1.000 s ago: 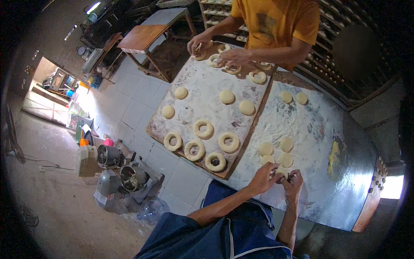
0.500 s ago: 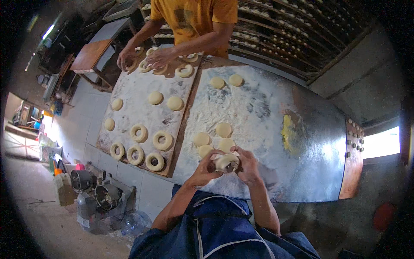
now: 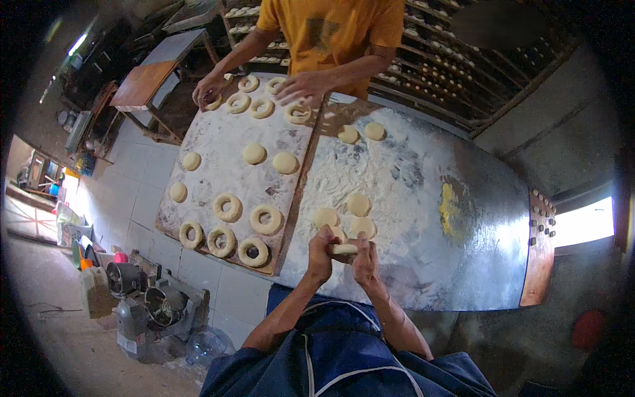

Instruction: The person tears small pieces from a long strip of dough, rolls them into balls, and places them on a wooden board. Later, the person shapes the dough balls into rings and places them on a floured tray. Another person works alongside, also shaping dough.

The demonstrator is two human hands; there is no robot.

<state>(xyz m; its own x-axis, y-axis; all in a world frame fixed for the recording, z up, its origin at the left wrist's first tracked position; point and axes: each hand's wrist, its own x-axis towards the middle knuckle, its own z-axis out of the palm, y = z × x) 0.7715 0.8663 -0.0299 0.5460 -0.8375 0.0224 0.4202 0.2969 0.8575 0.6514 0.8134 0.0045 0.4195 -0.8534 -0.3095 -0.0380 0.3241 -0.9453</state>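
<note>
Between my two hands, a pale dough ring [image 3: 343, 249] is held up over the near edge of the floured table, seen nearly edge-on. My left hand [image 3: 321, 258] grips its left side, and my right hand [image 3: 364, 263] grips its right side; both are closed, with the fingertips partly hidden. Just beyond my hands lie several flat dough rounds [image 3: 358, 204], one partly covered by my left hand. To the left, a floured board [image 3: 218, 142] carries dough rings [image 3: 266, 219] along its near side and plain rounds [image 3: 254, 154] in the middle.
Across the board, a person in an orange shirt [image 3: 331, 40] has both hands over more dough rings [image 3: 262, 108]. Two rounds [image 3: 375, 131] lie at the table's far side. A yellow smear [image 3: 452, 210] marks the metal top. Metal pots [image 3: 165, 303] stand on the floor at left.
The dough ring in my hands has turned from showing its hole to nearly edge-on. The other person's hands have shifted over the far rings, and the view has moved slightly.
</note>
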